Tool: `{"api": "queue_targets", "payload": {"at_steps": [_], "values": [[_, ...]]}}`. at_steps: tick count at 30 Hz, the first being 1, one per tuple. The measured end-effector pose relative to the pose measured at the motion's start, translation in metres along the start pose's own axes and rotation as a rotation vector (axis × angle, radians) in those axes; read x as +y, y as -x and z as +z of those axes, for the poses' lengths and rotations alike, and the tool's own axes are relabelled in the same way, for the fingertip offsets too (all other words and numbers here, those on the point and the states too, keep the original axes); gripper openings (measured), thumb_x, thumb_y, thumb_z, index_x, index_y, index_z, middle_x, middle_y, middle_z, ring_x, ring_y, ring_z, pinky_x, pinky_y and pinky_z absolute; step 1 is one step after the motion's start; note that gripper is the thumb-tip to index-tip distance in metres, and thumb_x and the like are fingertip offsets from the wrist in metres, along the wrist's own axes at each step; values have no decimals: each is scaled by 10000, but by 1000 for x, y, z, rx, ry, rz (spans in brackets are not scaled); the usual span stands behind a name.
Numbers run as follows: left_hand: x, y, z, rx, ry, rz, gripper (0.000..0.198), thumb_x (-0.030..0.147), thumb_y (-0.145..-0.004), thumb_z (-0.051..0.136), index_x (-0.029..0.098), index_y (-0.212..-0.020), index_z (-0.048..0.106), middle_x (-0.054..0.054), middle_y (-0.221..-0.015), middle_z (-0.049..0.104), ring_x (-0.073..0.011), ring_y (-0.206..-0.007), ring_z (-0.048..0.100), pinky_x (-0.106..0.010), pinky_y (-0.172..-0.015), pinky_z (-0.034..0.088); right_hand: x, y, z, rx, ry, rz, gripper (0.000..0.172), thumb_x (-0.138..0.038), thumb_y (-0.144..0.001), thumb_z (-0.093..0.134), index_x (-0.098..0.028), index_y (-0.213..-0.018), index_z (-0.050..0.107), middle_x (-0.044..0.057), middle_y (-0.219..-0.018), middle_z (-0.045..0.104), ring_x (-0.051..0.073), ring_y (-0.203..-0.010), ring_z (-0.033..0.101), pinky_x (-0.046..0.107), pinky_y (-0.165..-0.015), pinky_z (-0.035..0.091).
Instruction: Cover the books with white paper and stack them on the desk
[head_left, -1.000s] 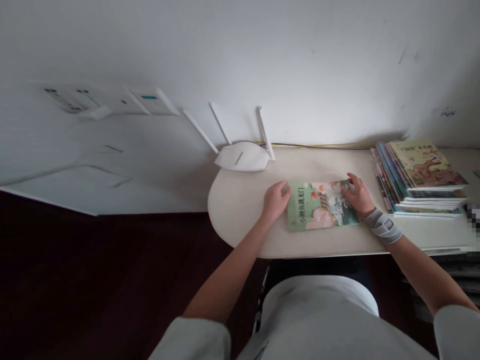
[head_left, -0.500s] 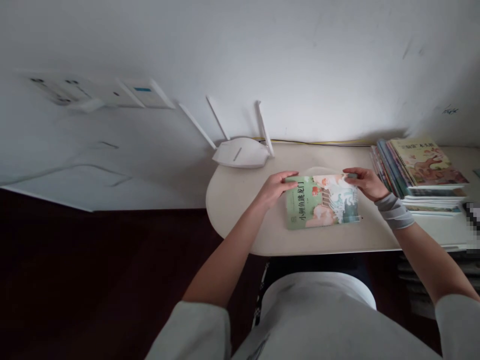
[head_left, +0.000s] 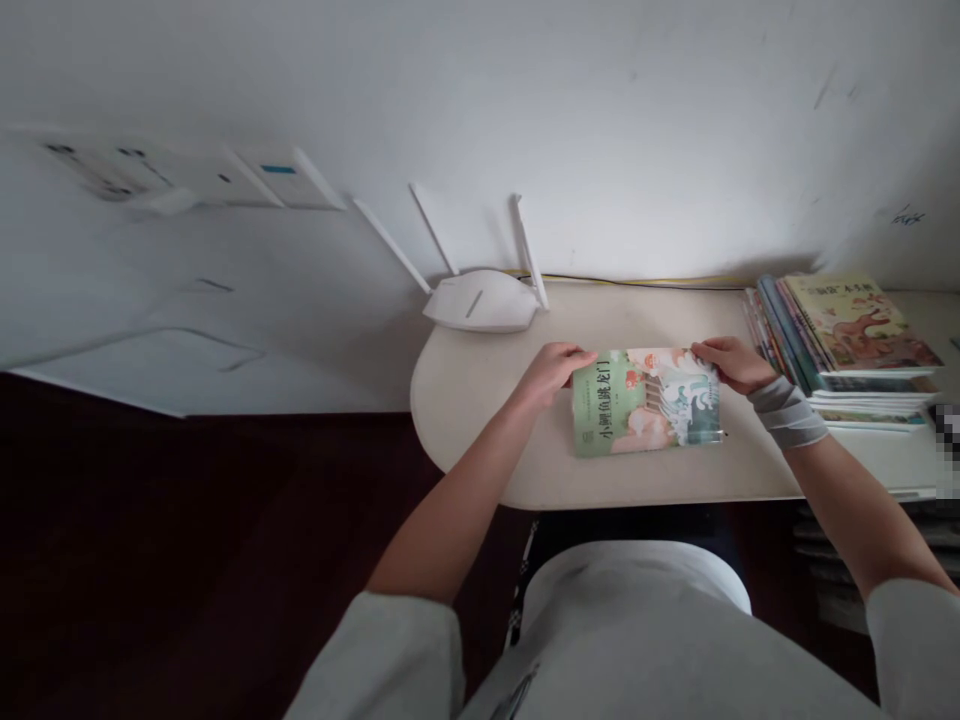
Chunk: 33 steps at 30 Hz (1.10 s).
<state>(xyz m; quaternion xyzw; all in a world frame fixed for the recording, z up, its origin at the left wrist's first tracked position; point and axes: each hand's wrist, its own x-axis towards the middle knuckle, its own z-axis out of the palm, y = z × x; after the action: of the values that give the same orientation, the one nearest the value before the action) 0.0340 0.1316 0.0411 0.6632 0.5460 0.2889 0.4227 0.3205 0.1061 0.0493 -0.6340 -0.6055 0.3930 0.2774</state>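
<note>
A green and pink picture book [head_left: 649,400] with dark lettering lies over the pale table [head_left: 465,400], its cover facing up. My left hand [head_left: 553,373] pinches its upper left corner, the thumb along the edge. At the upper right corner my right hand [head_left: 733,364] grips it the same way; a grey band wraps that wrist. Whether the book's underside touches the table cannot be made out.
A white router [head_left: 482,302] with upright antennas stands at the table's back left. Stacked books [head_left: 862,320] are at the right, near my right hand. A cable [head_left: 645,283] runs along the wall, which carries sockets [head_left: 281,180].
The fingers of both hands have shifted slightly at the book's upper corners, showing more of the cover. The book itself has barely moved, and the view has shifted a little.
</note>
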Motion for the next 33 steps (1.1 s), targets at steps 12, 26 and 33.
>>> {"api": "queue_targets", "payload": {"at_steps": [12, 26, 33], "values": [[3, -3, 28, 124, -520, 207, 199, 143, -777, 522, 201, -945, 611, -112, -1042, 580, -263, -1036, 501, -385, -883, 360, -17, -8, 34, 46, 1100, -324, 266, -337, -886, 445, -187, -1017, 621, 134, -1041, 589, 221, -920, 546, 303, -723, 383], [-21, 112, 41, 367, 547, -5, 297, 269, -779, 571, 256, -1074, 531, -74, -1251, 501, -210, -1192, 464, -355, -967, 402, -20, 33, 89, 151, 1175, -308, 404, -307, -936, 286, -99, -895, 631, 191, -882, 577, 256, -826, 544, 295, -580, 387], [-14, 107, 38, 226, 999, -205, 251, 278, -661, 691, 185, -852, 559, -76, -1035, 622, -187, -958, 603, -344, -827, 489, -7, 49, 95, 288, 1082, -297, 436, -286, -935, 246, -114, -837, 634, 164, -876, 579, 218, -800, 558, 259, -541, 363]]}}
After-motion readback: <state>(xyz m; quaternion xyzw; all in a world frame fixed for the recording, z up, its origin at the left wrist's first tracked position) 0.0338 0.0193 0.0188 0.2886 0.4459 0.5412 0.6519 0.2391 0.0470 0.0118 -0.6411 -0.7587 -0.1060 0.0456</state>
